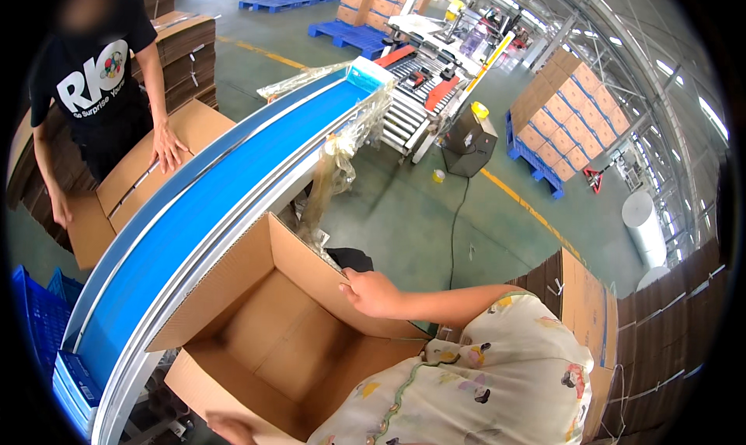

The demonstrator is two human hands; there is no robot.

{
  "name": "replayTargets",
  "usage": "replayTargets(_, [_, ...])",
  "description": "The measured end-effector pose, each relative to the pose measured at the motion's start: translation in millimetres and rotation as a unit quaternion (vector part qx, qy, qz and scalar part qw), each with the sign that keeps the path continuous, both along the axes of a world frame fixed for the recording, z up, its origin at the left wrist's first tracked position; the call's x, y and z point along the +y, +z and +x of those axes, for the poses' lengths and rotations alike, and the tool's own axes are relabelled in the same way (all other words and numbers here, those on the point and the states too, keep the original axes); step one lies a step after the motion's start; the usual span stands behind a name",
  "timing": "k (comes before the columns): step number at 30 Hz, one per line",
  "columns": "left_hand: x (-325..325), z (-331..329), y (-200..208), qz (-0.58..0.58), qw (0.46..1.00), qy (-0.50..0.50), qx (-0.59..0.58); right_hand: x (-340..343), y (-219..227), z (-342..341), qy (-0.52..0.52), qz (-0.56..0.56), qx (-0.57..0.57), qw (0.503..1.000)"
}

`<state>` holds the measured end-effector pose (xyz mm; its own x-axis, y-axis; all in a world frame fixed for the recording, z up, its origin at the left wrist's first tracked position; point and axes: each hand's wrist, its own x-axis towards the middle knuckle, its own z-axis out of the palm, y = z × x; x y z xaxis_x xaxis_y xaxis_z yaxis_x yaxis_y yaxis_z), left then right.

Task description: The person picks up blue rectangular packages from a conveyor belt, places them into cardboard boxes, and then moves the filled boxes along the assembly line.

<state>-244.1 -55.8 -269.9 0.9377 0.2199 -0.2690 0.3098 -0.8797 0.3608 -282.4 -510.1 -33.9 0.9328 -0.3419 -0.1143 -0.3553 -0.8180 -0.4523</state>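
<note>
An open, empty cardboard box (303, 328) leans toward me beside the conveyor, its inside facing up. My right hand (373, 293) grips its far right edge, thumb on the inner side and fingers over the outside. Low in the view, my left hand (231, 428) holds the near left flap; the rest of that hand is blurred and cut off by the frame's edge. The blue conveyor belt (225, 200) curves past the box's left side. On the belt's lower end sits a stack of blue-and-white packs (78, 383).
Across the belt a co-worker (101, 72) handles another cardboard box (116, 189). Flattened cartons (660, 328) are piled at my right. A roller conveyor (404, 107) stands beyond the belt, and a loaded blue pallet (536, 161) further right. A blue crate (35, 328) is at left.
</note>
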Motion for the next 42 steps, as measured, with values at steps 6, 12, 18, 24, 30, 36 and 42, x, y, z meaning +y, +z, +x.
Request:
replayTargets(6, [-74,18,42,-0.109,0.989,0.097,-0.004,-36,0,-9,-0.045,0.08,0.014,0.996])
replayTargets(12, [-50,11,-2,-0.38,0.921,0.085,-0.026,-40,17,-10,-0.043,0.112,0.073,0.99])
replayTargets(18, [-90,23,65,-0.053,0.998,0.037,0.022,-35,14,-8,-0.044,0.142,0.046,0.988])
replayTargets(24, [-85,25,46,-0.096,0.995,0.015,-0.026,-91,-11,-15,-0.041,0.125,0.061,0.989])
replayTargets(30, [-99,26,51,-0.144,0.989,0.023,-0.006,-145,-91,-17,-0.136,0.013,0.211,0.968])
replayTargets(36, [-92,25,55,-0.131,0.99,0.039,-0.029,-42,-340,6,-0.307,0.205,0.344,0.863])
replayTargets(42, [-84,30,31,-0.13,0.985,0.045,-0.107,-88,-175,40,-0.066,0.016,0.247,0.967])
